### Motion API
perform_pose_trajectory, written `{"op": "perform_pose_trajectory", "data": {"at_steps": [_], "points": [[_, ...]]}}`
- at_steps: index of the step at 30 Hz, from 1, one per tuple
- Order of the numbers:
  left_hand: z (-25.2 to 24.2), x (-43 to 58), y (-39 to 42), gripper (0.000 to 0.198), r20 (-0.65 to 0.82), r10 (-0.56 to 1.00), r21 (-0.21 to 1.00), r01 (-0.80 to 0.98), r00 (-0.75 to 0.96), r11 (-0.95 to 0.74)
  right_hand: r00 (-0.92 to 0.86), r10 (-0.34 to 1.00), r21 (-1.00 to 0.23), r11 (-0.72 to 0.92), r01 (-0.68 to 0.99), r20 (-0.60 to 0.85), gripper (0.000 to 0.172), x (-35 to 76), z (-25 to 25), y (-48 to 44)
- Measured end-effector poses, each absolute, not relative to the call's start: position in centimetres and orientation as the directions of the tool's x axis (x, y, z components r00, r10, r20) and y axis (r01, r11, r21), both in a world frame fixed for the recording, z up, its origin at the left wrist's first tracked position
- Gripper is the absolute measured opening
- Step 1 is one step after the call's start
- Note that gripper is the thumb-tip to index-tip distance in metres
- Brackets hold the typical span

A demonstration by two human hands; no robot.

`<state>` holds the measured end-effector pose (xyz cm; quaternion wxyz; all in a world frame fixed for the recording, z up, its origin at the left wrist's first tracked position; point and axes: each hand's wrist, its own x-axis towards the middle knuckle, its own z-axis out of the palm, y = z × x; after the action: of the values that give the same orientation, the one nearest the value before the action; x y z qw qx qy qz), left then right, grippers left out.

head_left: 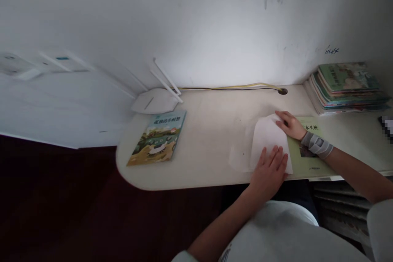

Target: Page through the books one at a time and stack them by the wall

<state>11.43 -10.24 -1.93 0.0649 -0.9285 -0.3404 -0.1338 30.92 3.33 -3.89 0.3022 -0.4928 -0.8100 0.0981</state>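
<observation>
A white sheet of paper [266, 135] lies over the left part of a green book [315, 163] near the table's front edge. My left hand [272, 168] rests on the sheet's lower part with its fingers spread. At the sheet's upper right edge is my right hand [290, 125], its thumb and index finger curved close to the paper; whether they pinch it is too small to tell. A grey band circles the right wrist, above the book's cover. The sheet's top looks curved or folded over.
A picture book [158, 139] lies at the table's left end, beside a white router [156, 101] with antennas. A yellow and a black cable run along the wall to a hole [283, 91]. Stacked books [350, 88] stand at the back right. The table [208, 143] has a rounded left corner.
</observation>
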Motion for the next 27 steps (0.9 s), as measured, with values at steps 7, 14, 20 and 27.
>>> {"op": "perform_pose_trajectory", "data": {"at_steps": [7,14,20,27], "points": [[-3.5,11.8,-10.1,0.042,0.328,0.591,-0.042,0.636,0.737,-0.770,-0.480,0.860,-0.138,0.504,0.853,0.176,0.054,30.3,-3.2,2.7],[-4.6,12.5,-10.9,0.040,0.323,0.631,-0.009,0.670,0.705,-0.743,-0.486,0.874,-0.014,0.486,0.874,0.018,0.073,29.6,-2.8,2.5],[-2.6,7.9,-8.9,0.055,0.263,0.791,0.212,0.766,0.553,-0.606,-0.413,0.910,0.003,0.413,0.911,0.022,0.072,28.8,-2.8,2.1],[0.3,0.6,-5.0,0.067,-0.182,0.979,0.555,0.831,0.094,0.024,-0.313,0.940,-0.068,0.324,0.943,0.136,0.070,32.4,-3.3,-2.2]]}}
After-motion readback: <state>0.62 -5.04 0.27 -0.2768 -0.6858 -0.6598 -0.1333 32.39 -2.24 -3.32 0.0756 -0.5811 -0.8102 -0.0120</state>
